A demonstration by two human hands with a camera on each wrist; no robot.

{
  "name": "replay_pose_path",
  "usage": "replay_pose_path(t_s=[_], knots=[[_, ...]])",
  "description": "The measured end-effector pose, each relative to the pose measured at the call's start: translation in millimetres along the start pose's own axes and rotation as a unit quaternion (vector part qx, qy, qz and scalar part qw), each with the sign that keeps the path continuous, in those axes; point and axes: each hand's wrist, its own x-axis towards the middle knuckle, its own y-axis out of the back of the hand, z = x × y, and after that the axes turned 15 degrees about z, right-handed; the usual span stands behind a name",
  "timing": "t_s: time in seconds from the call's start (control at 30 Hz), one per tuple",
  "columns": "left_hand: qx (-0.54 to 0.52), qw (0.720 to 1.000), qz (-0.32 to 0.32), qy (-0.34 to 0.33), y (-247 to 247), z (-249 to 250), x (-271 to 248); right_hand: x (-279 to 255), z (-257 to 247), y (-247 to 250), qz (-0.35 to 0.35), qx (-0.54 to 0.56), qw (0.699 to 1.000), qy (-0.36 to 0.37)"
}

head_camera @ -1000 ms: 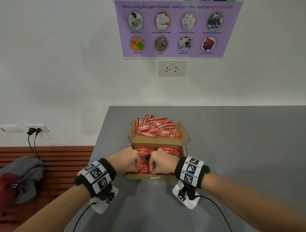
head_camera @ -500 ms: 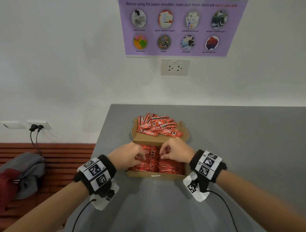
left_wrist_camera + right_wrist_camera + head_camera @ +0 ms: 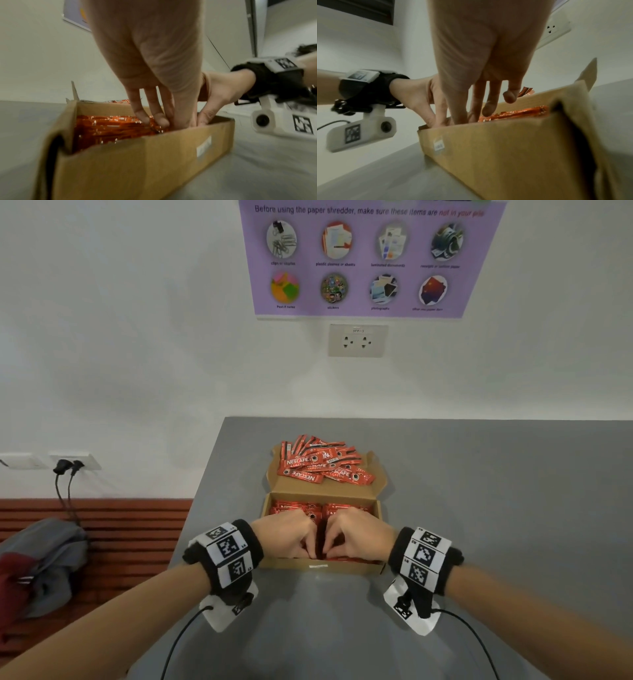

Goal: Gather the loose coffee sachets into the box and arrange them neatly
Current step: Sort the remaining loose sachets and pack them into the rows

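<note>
An open cardboard box (image 3: pixel 342 568) sits on the grey table, holding red coffee sachets (image 3: pixel 291 506) in two side-by-side stacks. A loose heap of sachets (image 3: pixel 318 467) lies on the folded-back lid behind it. My left hand (image 3: pixel 308 551) and right hand (image 3: pixel 330 549) are both inside the box, close together at its front middle. In the left wrist view the left hand (image 3: pixel 164 121) has nearly straight fingers pressing down on the sachets (image 3: pixel 106 129). In the right wrist view the right hand (image 3: pixel 464 116) dips behind the box wall (image 3: pixel 505 155), with two fingers lifted.
The table (image 3: pixel 479 508) ends at a white wall behind the box and drops off at its left edge. A wooden bench with a grey and red garment (image 3: pixel 41 563) lies to the left. Black cables (image 3: pixel 65 487) hang from a low wall socket.
Both hands went from the front of the box toward its middle, slightly apart, then came back to the front and closed in together.
</note>
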Motion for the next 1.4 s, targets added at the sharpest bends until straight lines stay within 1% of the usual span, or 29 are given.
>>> replay_pose_path(t_s=[0.03, 0.07, 0.13, 0.17, 0.2, 0.27, 0.33, 0.4, 0.5, 0.57, 0.63, 0.7, 0.77, 0.83, 0.93, 1.0, 1.2, 1.27, 1.33, 1.4], knots=[[-0.014, 1.0, 0.017, 0.012, 3.0, -1.2, 0.6, 1.4, 1.9, 3.5, 0.03, -0.001, 1.0, -0.01], [-0.023, 0.998, 0.05, 0.03, 7.9, -2.9, 1.6, 3.9, 5.6, 7.5, 0.069, -0.008, 0.997, -0.027], [-0.026, 0.986, 0.145, 0.078, 18.8, -8.7, 2.8, 8.3, 15.6, 17.2, 0.14, -0.015, 0.987, -0.082], [-0.02, 0.979, 0.177, 0.102, 22.2, -12.2, 2.9, 9.6, 20.7, 21.3, 0.153, -0.01, 0.982, -0.113], [-0.009, 0.975, 0.187, 0.119, 23.3, -14.6, 2.8, 9.9, 25.2, 23.9, 0.149, -0.006, 0.979, -0.136], [0.021, 0.978, 0.161, 0.131, 19.8, -15.3, 3.1, 8.9, 29.2, 23.5, 0.102, -0.013, 0.984, -0.148], [0.054, 0.981, 0.139, 0.123, 11.3, -14.0, 4.7, 6.4, 26.8, 16.7, 0.062, -0.029, 0.988, -0.135], [0.082, 0.981, 0.132, 0.12, 4.5, -13.9, 7.3, 3.8, 22.5, 9.9, 0.054, -0.046, 0.99, -0.12], [0.089, 0.979, 0.123, 0.133, -0.2, -14.8, 9.0, 1.3, 22.3, 5.3, 0.061, -0.049, 0.991, -0.111], [0.083, 0.976, 0.141, 0.142, 4.9, -14.8, 9.6, 1.2, 24.8, 8.5, 0.069, -0.035, 0.99, -0.114], [0.065, 0.965, 0.182, 0.174, 17.9, -17.1, 13.8, 6.3, 28.1, 17.9, 0.107, -0.02, 0.986, -0.128], [0.073, 0.949, 0.219, 0.215, 36.5, -23.2, 22.7, 20.3, 37.2, 31.8, 0.161, -0.022, 0.976, -0.147], [0.089, 0.937, 0.229, 0.25, 56.1, -33.6, 37.9, 41.6, 50.3, 44.7, 0.191, -0.016, 0.968, -0.164], [0.081, 0.929, 0.23, 0.28, 70.9, -45.5, 58.3, 63.5, 63.3, 52.2, 0.169, -0.014, 0.968, -0.184], [0.062, 0.911, 0.237, 0.333, 81.4, -63.0, 87.7, 88.1, 73.7, 53.2, 0.083, -0.073, 0.973, -0.204], [0.064, 0.901, 0.23, 0.362, 80.2, -72.9, 102.7, 101.2, 76.6, 50.8, 0.043, -0.095, 0.974, -0.199], [0.092, 0.876, 0.191, 0.434, 58.4, -105.0, 127.3, 130.4, 83.8, 45.5, -0.034, -0.118, 0.976, -0.179], [0.101, 0.863, 0.189, 0.457, 53.2, -117.1, 133.4, 137.1, 86.3, 43.3, -0.058, -0.125, 0.975, -0.174], [0.132, 0.853, 0.19, 0.468, 52.3, -126.5, 139.6, 142.0, 88.3, 39.8, -0.071, -0.138, 0.973, -0.168], [0.145, 0.851, 0.185, 0.469, 53.7, -133.5, 145.6, 145.1, 91.2, 34.1, -0.065, -0.151, 0.973, -0.16]])
